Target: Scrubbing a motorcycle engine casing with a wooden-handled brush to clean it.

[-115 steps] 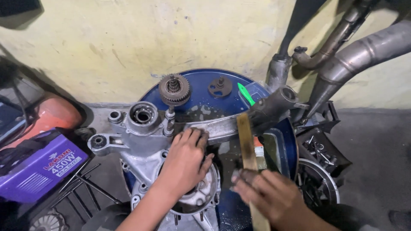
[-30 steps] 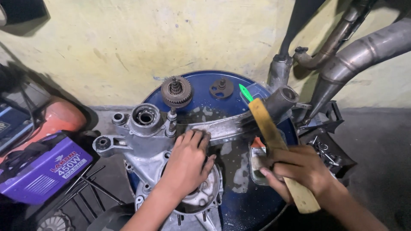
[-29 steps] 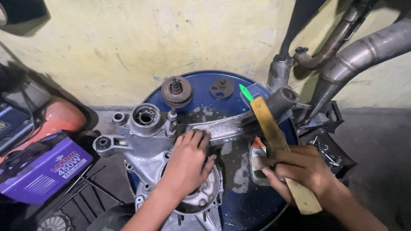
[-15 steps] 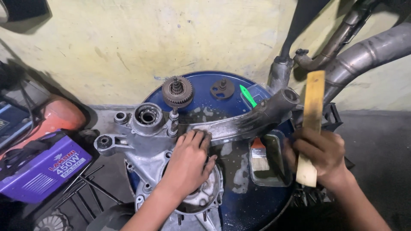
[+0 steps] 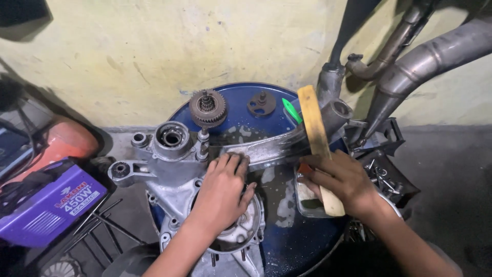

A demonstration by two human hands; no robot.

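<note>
My left hand (image 5: 221, 189) lies flat, palm down, on a grey metal engine casing (image 5: 169, 159) that rests on a round blue drum top (image 5: 287, 241). My right hand (image 5: 342, 180) grips a wooden stick (image 5: 313, 128) near its lower end. The stick points up and slightly left, its top near a green-tipped tool (image 5: 292, 110). Under that hand sits a small rectangular metal tray (image 5: 306, 202). A long curved metal part (image 5: 277, 146) runs from the casing toward a pipe stub (image 5: 338, 113).
A toothed gear (image 5: 207, 107) and a small dark part (image 5: 261, 104) stand at the drum's back edge. A purple box (image 5: 48, 208) and an orange object (image 5: 69, 141) lie at the left. Exhaust pipes (image 5: 435, 54) lean on the yellow wall at the right, above a dark bracket (image 5: 382, 138).
My right hand swung the stick from a leftward lean up to near vertical, then brought it back left over the tray. My left hand stayed on the casing.
</note>
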